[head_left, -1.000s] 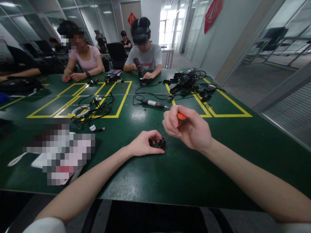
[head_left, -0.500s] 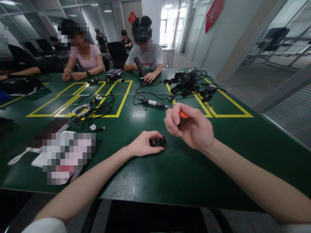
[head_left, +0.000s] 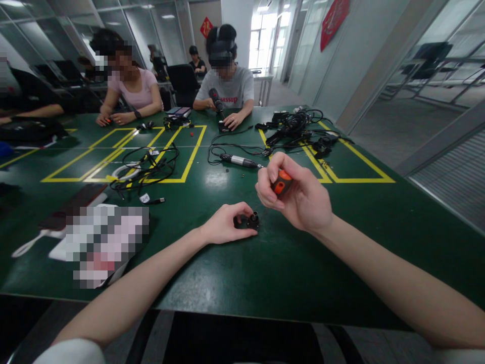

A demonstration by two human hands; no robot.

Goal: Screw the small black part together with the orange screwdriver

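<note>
On the green table, my left hand (head_left: 227, 223) grips a small black round part (head_left: 253, 221) between thumb and fingers, with a short cylinder standing up from its top. To the right and higher, my right hand (head_left: 297, 194) is closed around an orange and black handle (head_left: 282, 183), which looks like a screwdriver's. Its shaft cannot be made out clearly; the hand is apart from the black part. Beyond my hands lies a silver and black pen-shaped tool (head_left: 239, 161) with a cable.
Black cables (head_left: 162, 164) lie on the left of the green table (head_left: 212, 283), and a larger cable heap (head_left: 295, 126) at the back right. A pouch (head_left: 109, 242) and a phone (head_left: 76, 205) are at the left. Across sits a person (head_left: 227, 86) holding a power tool.
My right hand has risen slightly and the handle has turned in its fingers, showing more orange. My left hand and the black part have hardly moved.
</note>
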